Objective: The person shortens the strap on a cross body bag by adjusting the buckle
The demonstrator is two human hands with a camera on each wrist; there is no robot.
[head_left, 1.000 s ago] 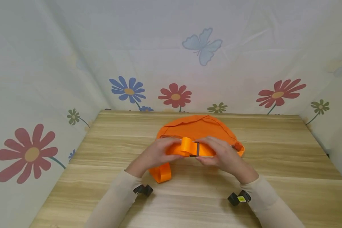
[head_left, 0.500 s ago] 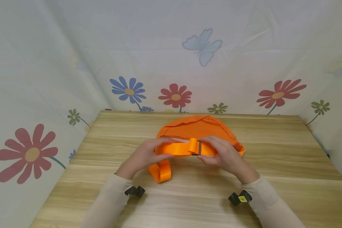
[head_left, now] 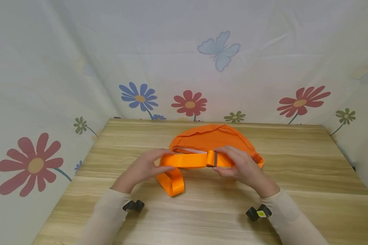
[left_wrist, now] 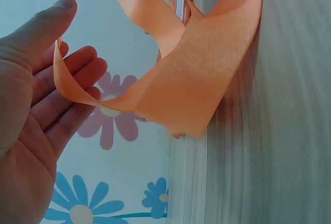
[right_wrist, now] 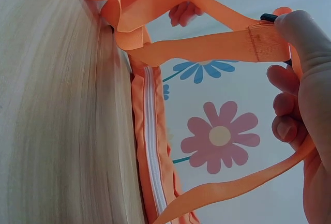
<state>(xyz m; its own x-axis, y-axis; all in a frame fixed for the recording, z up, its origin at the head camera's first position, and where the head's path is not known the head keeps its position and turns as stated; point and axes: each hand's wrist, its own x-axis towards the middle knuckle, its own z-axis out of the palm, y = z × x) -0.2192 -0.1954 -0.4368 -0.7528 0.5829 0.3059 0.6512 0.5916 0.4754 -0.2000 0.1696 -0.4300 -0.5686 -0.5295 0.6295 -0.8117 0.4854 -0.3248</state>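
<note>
An orange waist bag [head_left: 213, 136] lies on the table, its white zipper [right_wrist: 150, 125] facing me. Its orange webbing strap [head_left: 187, 160] is raised in front of it, stretched between both hands. My right hand [head_left: 243, 169] pinches the strap at the dark slide buckle [head_left: 215, 159], thumb on the buckle's edge in the right wrist view. Farther left, my left hand [head_left: 139, 169] has the strap loosely between thumb and fingers, where it curves round. From there a slack loop of strap [left_wrist: 196, 74] hangs down toward the tabletop.
The wood-grain table [head_left: 202, 217] meets a pale curtain [head_left: 159, 51] printed with flowers and a butterfly at its back edge. Black wrist cameras sit at both sleeves.
My left hand has slid leftward along the strap, away from the buckle, and more strap now shows flat between the hands. The right hand and bag have stayed nearly in place.
</note>
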